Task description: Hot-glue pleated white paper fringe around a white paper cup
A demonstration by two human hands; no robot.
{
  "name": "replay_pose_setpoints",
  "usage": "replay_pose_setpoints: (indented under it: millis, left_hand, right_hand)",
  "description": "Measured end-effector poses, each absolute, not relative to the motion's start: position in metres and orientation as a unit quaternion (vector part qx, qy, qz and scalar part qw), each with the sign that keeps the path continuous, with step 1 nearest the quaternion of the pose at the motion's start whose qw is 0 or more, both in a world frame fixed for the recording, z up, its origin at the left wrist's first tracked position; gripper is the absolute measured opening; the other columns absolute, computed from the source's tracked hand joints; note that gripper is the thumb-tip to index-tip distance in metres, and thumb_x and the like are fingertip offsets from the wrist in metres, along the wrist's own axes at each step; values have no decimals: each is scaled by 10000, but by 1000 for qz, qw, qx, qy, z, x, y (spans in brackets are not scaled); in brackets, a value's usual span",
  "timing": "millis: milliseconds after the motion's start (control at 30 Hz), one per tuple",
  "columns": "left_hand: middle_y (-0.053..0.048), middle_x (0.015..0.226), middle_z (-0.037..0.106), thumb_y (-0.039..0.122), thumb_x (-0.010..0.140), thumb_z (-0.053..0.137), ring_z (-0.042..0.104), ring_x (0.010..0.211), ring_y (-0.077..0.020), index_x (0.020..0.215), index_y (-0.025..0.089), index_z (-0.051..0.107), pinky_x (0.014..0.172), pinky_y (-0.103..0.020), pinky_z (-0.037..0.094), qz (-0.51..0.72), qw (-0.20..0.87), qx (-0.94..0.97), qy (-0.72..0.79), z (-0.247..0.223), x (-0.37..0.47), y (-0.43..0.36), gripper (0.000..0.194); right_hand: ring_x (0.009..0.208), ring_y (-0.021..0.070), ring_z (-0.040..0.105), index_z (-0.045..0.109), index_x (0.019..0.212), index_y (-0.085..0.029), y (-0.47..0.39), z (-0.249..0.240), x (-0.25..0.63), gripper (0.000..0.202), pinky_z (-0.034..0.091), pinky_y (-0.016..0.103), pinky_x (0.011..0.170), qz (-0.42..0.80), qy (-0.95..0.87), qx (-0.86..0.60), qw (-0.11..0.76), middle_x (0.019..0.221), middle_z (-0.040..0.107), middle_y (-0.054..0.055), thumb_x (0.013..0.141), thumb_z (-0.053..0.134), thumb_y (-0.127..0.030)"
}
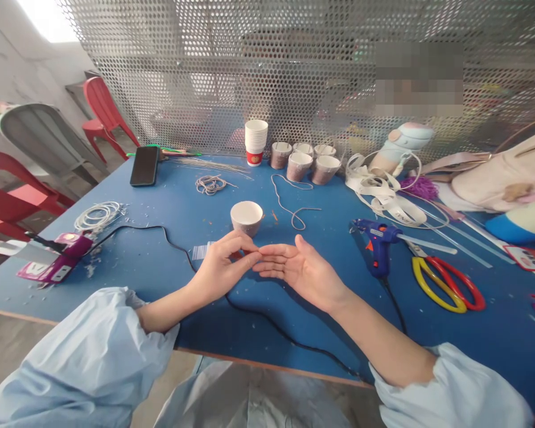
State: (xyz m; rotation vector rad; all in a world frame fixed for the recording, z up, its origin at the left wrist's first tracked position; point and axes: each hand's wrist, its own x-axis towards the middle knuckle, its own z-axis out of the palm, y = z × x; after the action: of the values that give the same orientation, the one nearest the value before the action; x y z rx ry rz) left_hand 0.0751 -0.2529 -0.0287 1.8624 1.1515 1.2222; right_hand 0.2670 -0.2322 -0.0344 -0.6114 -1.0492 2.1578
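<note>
Five cups (299, 169) beyond lone cup (246, 220); black cord (276, 327) passing under left hand (223, 266), pinched against open right hand (307, 273).

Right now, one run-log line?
right hand: open, palm showing | left hand: pinched at right fingertips, contents unclear | ahead: upright cup, loose twine coil | right: glue gun, scissors

Soft, fairly even daylight fills the view; the brightest patch, a blown-out white glare, sits high up, beyond the chairs and to the left of the metal mesh (214, 71), while faint shadows lie on the blue table below the mesh. The table and scissors look reasonably clear, though slightly soft; what lies behind the mesh is hazy, a blocky pixelated patch covers its upper right part, and the outer edges look stretched and bowed, the chairs left of the mesh leaning.
</note>
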Motion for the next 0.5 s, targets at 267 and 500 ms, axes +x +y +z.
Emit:
replay_pose_setpoints:
  millis: [267, 500]
  left_hand:
    - [10, 721, 520, 319, 933, 494, 522, 633, -106, 759, 182, 529, 625, -246, 470, 520, 400, 607, 448, -26, 66, -253, 224]
    - [1, 693, 609, 198, 905, 539, 571, 611, -95, 762, 163, 610, 585, -206, 474, 407, 277, 774, 397, -37, 82, -258, 163]
  right_hand:
    - [952, 217, 695, 714, 999, -143, -225, -31, 272, 565, 503, 345, 858, 840, -336, -251, 343, 1039, 740, 113, 944, 360, -580]
    - [881, 176, 703, 709, 927, -136, -222, -25, 272, 622, 537, 323, 841, 841, -187, -226, 455, 966, 753, 91, 1001, 207, -496]
